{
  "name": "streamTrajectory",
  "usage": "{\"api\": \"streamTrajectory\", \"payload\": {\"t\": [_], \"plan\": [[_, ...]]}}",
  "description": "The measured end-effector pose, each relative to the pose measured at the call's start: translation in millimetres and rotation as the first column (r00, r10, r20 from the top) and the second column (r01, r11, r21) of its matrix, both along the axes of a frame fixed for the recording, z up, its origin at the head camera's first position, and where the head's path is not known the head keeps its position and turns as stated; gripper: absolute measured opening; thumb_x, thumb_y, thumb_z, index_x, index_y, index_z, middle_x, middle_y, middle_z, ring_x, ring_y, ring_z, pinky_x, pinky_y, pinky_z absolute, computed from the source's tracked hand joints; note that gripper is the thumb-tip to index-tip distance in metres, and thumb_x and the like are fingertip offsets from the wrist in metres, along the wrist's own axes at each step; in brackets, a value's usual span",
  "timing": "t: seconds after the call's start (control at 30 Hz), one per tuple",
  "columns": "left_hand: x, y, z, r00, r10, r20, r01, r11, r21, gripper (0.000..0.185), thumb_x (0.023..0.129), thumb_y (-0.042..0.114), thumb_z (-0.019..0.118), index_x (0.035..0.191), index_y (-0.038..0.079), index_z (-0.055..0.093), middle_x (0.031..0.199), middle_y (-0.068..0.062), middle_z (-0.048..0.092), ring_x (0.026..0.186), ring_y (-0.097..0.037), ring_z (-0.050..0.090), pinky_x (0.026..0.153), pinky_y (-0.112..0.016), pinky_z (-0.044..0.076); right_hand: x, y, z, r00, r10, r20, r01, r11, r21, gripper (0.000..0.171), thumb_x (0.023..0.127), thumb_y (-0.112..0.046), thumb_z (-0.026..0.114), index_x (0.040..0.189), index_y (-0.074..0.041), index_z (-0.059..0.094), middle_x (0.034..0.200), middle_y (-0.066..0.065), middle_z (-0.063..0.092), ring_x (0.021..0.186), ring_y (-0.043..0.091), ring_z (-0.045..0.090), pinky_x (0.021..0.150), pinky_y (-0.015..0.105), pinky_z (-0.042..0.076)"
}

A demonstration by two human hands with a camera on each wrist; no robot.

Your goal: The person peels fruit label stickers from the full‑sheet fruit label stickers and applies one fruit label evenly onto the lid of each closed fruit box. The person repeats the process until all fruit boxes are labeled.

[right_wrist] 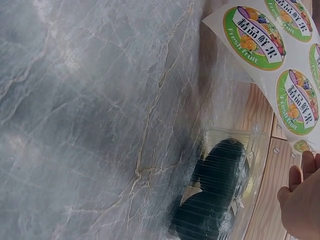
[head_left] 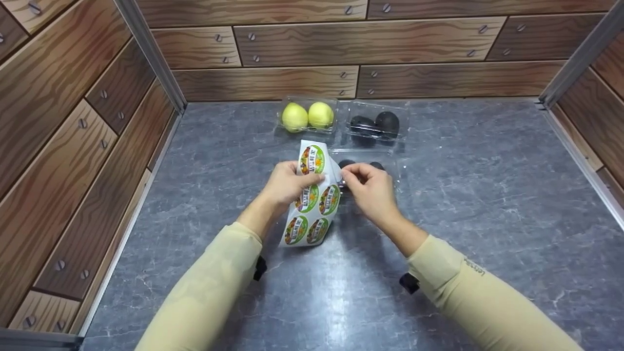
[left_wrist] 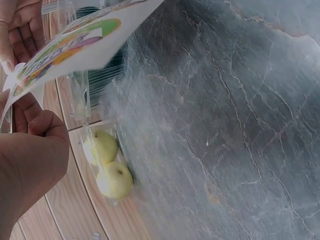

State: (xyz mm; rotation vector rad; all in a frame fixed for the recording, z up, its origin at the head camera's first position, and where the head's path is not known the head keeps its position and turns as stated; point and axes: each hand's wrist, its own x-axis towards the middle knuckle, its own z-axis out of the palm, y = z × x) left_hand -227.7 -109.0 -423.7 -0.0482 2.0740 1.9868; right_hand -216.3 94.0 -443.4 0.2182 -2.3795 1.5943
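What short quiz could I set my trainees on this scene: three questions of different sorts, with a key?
1. Multiple choice: what does the person's left hand hold?
A) a knife
B) a sticker sheet
C) a yellow-green fruit

2. True or false: in the head view, the yellow-green fruits are left of the dark fruits.

3. Short answer: which English words are printed on the stickers in the right wrist view?

Key:
1. B
2. True
3. "Fresh fruit"
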Motion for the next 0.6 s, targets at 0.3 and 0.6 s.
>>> {"api": "streamTrajectory", "payload": {"t": [0.3,0.6], "plan": [[2.5,-4.8,2.3,1.000,0.010,0.011,-0.010,1.000,-0.003,0.017,0.094,0.007,0.078,0.107,-0.004,0.076,0.096,-0.018,0.079,0.080,-0.027,0.078,0.075,-0.036,0.064,-0.4,0.2,1.2,1.000,0.004,0.019,-0.004,1.000,-0.010,0.010,0.097,-0.013,0.077,0.096,-0.006,0.082,0.092,0.004,0.078,0.080,0.014,0.066,0.073,0.020,0.053],[2.3,-5.4,1.2,1.000,-0.003,0.010,0.003,1.000,0.007,0.016,0.094,0.005,0.078,0.106,-0.005,0.075,0.096,-0.019,0.079,0.080,-0.027,0.078,0.076,-0.036,0.065,-0.5,3.2,1.0,1.000,0.004,0.012,-0.003,1.000,-0.022,0.010,0.097,-0.012,0.077,0.096,-0.004,0.081,0.089,0.005,0.078,0.077,0.014,0.065,0.070,0.020,0.052]]}}
